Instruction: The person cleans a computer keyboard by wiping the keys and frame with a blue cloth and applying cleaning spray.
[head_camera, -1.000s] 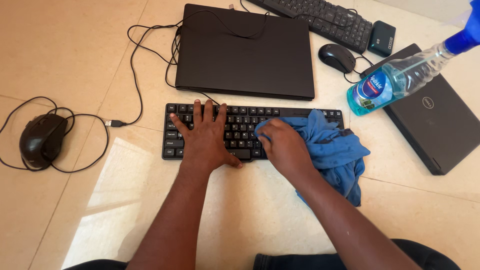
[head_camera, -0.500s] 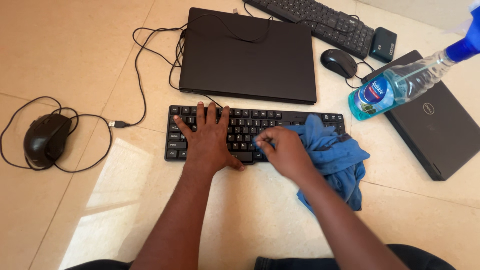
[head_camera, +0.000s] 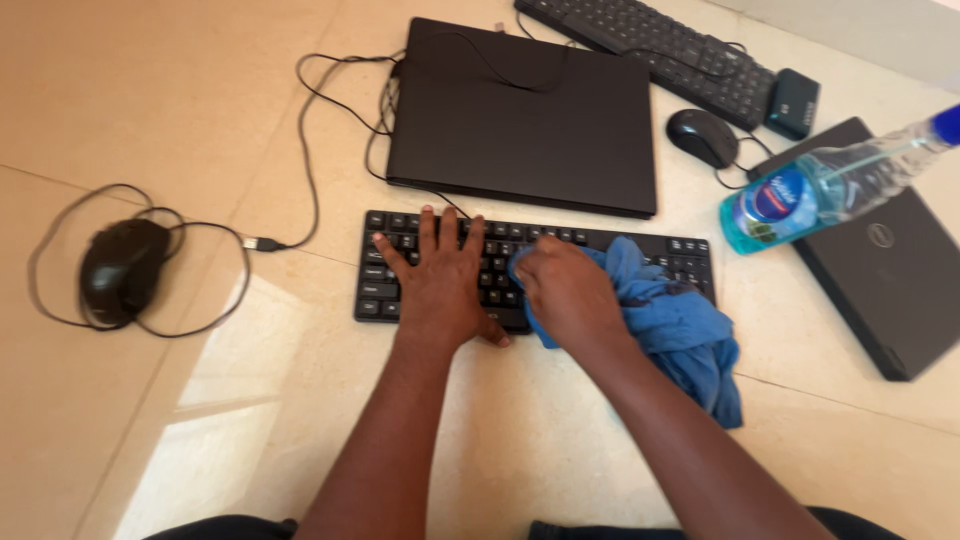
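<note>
Pressing flat, the left hand (head_camera: 443, 283) is spread open on the keyboard (head_camera: 690, 257); the blue cloth (head_camera: 680, 322) is gripped by the right hand (head_camera: 567, 292) mid-keyboard, draped over its near edge. Bare floor (head_camera: 520, 430) is seen nearer. A closed laptop (head_camera: 525, 115) lies just beyond.

keyboard (head_camera: 640, 250) before laptop (head_camera: 525, 115) | mouse (head_camera: 120, 270) far left | bottle (head_camera: 830, 185) right, seemingly on second laptop (head_camera: 885, 290)

You have a small black keyboard (head_camera: 600, 245) lying flat on the tiled floor, long side running left to right. A crumpled blue cloth (head_camera: 680, 320) covers its right-middle keys and spills off the near edge onto the floor at right.
</note>
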